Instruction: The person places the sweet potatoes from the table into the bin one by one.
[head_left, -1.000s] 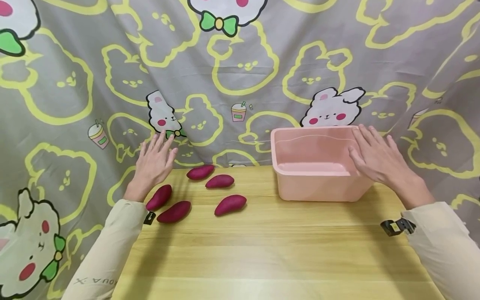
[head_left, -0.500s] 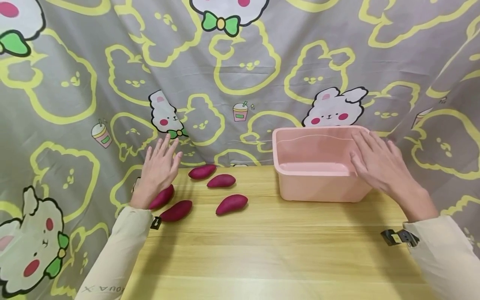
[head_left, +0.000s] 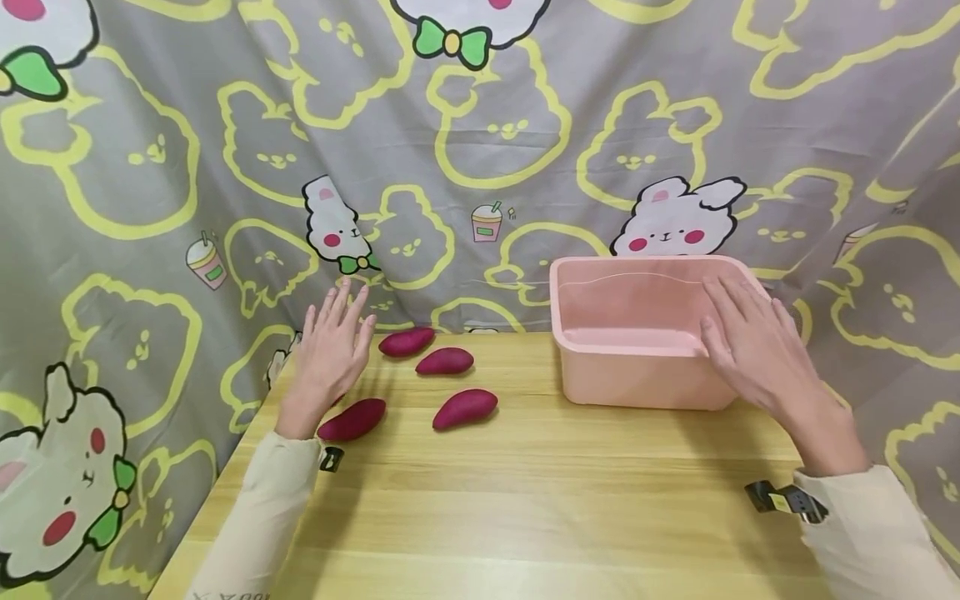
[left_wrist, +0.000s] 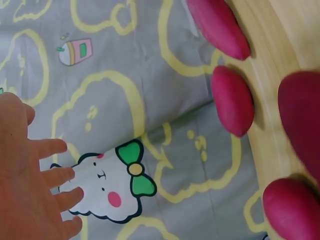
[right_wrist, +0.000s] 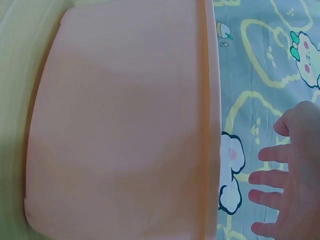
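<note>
Sweet potatoes (head_left: 465, 409), deep purple-red, lay on the table (head_left: 525, 500) to the left of the pink bin (head_left: 645, 379): four in clear sight, plus a sliver of a fifth mostly hidden by my left wrist. The table had a light wood grain and stretched out in front of the bin, with a pale sheen across that part. Behind the bin hung a grey cloth (head_left: 517, 108) printed with yellow outlines, white rabbits and small pink cups; it also covered the side well to the left of the bin. The bin stood upright near the cloth, and I could see past its rim to its pale inner walls and floor. My left grip (head_left: 330, 358) was wide, fingers straight, holding nothing, well to the left of the bin. My right grip (head_left: 765, 346) was wide too and held nothing, raised at the bin's right end; seen from the right wrist, it was apart from the rim. Cream sleeves (head_left: 258, 508) covered my arms.
</note>
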